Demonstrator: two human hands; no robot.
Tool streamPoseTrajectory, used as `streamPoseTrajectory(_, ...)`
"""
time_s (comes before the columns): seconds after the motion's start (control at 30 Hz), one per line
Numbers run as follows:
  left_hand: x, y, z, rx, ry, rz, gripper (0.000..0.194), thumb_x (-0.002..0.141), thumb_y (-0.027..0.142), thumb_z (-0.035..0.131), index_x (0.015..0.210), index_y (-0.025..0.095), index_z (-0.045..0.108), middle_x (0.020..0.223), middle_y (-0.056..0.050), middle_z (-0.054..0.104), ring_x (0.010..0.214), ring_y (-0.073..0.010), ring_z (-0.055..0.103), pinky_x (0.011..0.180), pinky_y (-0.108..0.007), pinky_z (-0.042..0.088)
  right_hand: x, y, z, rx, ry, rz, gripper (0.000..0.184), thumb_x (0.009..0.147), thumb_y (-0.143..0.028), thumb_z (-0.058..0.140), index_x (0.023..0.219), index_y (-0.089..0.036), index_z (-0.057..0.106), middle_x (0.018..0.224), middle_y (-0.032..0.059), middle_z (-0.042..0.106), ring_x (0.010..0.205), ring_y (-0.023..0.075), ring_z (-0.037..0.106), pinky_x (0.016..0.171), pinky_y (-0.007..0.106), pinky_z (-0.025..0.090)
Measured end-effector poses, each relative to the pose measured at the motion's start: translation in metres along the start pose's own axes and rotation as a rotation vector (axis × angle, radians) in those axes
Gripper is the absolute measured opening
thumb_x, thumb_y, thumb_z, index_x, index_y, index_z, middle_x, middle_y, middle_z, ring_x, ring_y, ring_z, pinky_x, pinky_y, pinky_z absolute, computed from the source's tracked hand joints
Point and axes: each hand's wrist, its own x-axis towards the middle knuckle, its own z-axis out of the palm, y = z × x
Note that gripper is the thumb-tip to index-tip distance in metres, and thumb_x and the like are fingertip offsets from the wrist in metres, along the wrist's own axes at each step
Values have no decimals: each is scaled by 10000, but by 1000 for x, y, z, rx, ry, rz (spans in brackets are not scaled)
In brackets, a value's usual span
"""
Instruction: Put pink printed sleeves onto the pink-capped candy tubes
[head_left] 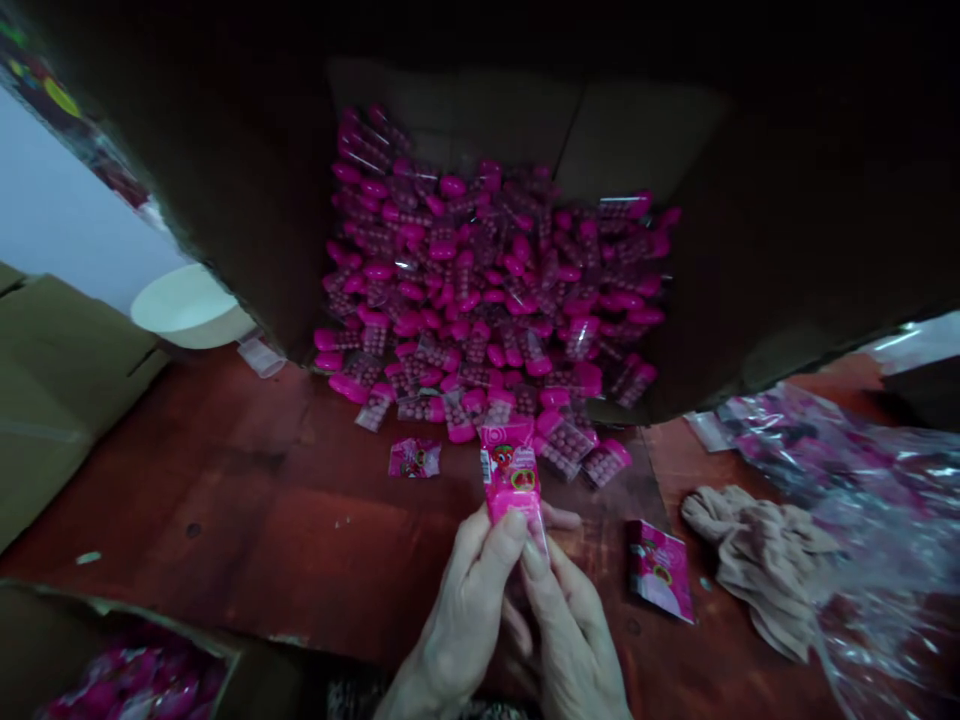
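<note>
My left hand (463,600) and my right hand (566,610) meet over the front of the table, both closed on one pink-labelled candy container (512,465). The thumbs press its lower end, and the printed label with a strawberry figure faces up. Just beyond lies a heap of clear containers (480,280) with pink caps and small round balls inside, spilling from a cardboard box tipped on its side. A loose pink label (415,458) lies left of my hands. To the right sits a stack of pink labels (661,570).
The large cardboard box (255,200) opens towards me over the red-brown table (225,480). At right are a crumpled beige cloth (761,560) and clear plastic bags (885,520). A white bowl (191,308) stands at left. An open carton (262,680) at front left contains pink items.
</note>
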Motion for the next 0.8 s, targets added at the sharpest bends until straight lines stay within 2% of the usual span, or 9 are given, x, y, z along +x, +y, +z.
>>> streamPoseTrajectory(0.07,-3,-1,-3,-3,2,-11,369,832,430,502,973,152,699,1028,-120,691,620,-132,606,553,-203,474,0,0,4,-13,-81,-90,443,760,-563,571,1014,-206,634,805,68,675,635,170,634,428,203,488)
streamPoseTrajectory(0.13,-5,-2,-6,-18,16,-31,393,827,455,496,1000,161,690,1019,-114,692,452,-74,515,376,-178,376,1,0,9,-6,-126,-133,450,771,-576,547,992,-197,647,727,56,666,577,164,623,422,214,487)
streamPoseTrajectory(0.17,-5,-3,-8,-23,24,-29,396,829,457,492,1009,163,686,1021,-110,691,418,-59,483,346,-176,342,2,0,12,-5,-133,-140,456,772,-584,540,984,-195,650,697,48,659,551,159,614,423,219,488)
streamPoseTrajectory(0.23,-4,-3,-12,-51,31,4,391,840,441,486,1016,156,685,1018,-108,692,445,-66,504,393,-183,379,5,2,15,-21,-138,-142,473,770,-600,533,972,-190,656,642,34,641,506,146,594,425,225,487)
streamPoseTrajectory(0.3,-4,-1,-16,-119,30,48,390,854,420,475,1018,135,683,995,-120,698,588,-121,591,559,-221,465,7,4,15,-73,-139,-164,484,763,-615,530,957,-192,661,627,30,632,503,145,590,439,230,494)
streamPoseTrajectory(0.37,-3,1,-19,-187,29,74,382,860,401,475,1000,115,686,972,-133,704,765,-182,627,713,-270,477,8,7,13,-158,-129,-230,472,750,-620,541,950,-210,663,671,39,644,568,163,612,488,239,515)
streamPoseTrajectory(0.43,-3,2,-20,-212,40,87,350,852,376,502,973,108,692,973,-137,705,869,-214,619,786,-298,460,8,9,11,-248,-112,-314,461,743,-614,554,968,-225,657,726,47,656,649,184,625,546,246,528)
streamPoseTrajectory(0.63,-11,0,-21,-184,-40,104,312,855,336,511,1010,134,692,999,-121,703,895,-219,615,851,-326,429,3,6,12,-341,-74,-378,434,800,-519,548,1033,-160,626,672,28,627,582,153,586,511,218,477)
streamPoseTrajectory(0.8,-11,-7,-26,-251,-68,121,299,859,327,509,1016,155,696,993,-110,708,894,-194,611,833,-293,437,3,6,18,-190,-146,-275,390,814,-491,549,1036,-176,613,623,4,583,532,130,546,419,189,415)
